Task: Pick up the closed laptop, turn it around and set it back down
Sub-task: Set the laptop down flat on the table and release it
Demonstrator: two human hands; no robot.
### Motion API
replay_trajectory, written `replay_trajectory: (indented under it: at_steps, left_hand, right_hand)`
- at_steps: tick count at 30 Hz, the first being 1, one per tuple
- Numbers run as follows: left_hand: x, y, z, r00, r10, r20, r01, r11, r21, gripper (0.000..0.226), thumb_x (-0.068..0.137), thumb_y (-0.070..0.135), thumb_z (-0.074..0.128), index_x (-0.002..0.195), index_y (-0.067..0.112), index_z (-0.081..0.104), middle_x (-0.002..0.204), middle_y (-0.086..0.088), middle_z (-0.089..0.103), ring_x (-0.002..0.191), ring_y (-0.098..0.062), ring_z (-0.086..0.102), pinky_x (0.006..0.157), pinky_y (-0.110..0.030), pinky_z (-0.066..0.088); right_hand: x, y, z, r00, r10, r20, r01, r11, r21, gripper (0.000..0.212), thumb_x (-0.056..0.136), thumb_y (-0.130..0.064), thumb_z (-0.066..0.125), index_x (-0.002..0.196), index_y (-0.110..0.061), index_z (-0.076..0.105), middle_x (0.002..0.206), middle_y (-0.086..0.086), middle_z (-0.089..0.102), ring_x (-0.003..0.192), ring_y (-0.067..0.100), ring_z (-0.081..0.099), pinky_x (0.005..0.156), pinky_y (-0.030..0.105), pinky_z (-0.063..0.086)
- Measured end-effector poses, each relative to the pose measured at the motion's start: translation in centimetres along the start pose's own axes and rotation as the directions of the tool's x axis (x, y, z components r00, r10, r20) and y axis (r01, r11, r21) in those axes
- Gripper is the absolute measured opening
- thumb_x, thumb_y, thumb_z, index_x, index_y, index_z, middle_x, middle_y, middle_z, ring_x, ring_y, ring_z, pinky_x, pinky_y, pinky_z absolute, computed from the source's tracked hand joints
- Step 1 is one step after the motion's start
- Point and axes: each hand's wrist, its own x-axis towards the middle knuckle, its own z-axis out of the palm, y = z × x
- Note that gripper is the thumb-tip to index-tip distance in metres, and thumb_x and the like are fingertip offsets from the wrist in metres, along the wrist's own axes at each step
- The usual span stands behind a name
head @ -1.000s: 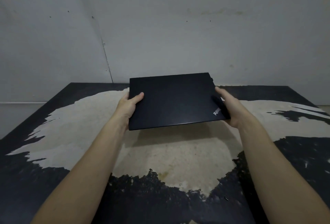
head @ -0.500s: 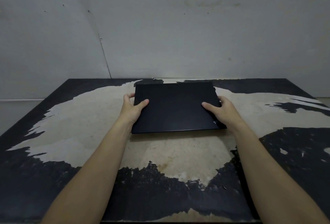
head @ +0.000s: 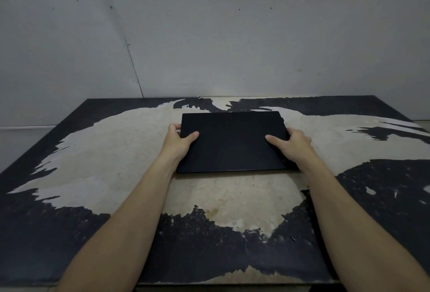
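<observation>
A closed black laptop [head: 232, 140] lies flat on the worn table [head: 104, 156], a little beyond the middle. My left hand [head: 178, 140] grips its left edge, thumb on the lid and fingers curled around the side. My right hand [head: 290, 144] holds the right edge near the front corner, thumb stretched across the lid. The logo on the lid is hidden under my right hand.
The table top is black with large pale patches where the coating has peeled off. A grey wall [head: 232, 35] rises right behind the table's far edge. The table's front edge [head: 232, 282] is close to me.
The laptop has come down from its raised, tilted position onto the table. Both hands went down with it and still hold its sides.
</observation>
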Motion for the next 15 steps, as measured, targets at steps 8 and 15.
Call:
replay_trajectory:
  at_steps: [8,15]
  left_hand:
    - [0.80,-0.56,0.56,1.000,0.005,-0.017,-0.003,0.994,0.108,0.038,0.086,0.026,0.081,0.109,0.022,0.051,0.111,-0.006,0.068,0.085,-0.018,0.072,0.057,-0.028,0.058]
    - [0.72,-0.01,0.90,0.997,0.013,-0.077,0.025,0.885,0.464,0.055,0.082,0.048,0.078,0.125,0.018,0.059,0.130,-0.007,0.056,0.117,-0.032,0.059,0.100,-0.050,0.051]
  right_hand:
    - [-0.02,0.14,-0.09,1.000,0.006,-0.030,-0.009,0.995,-0.103,0.069,0.086,-0.064,0.071,0.132,-0.012,0.064,0.136,0.017,0.054,0.132,0.042,0.042,0.109,0.058,0.043]
    - [-0.27,0.08,-0.28,1.000,0.012,-0.019,-0.016,0.976,-0.215,0.069,0.088,-0.067,0.066,0.135,-0.017,0.062,0.136,0.017,0.053,0.132,0.044,0.040,0.110,0.058,0.040]
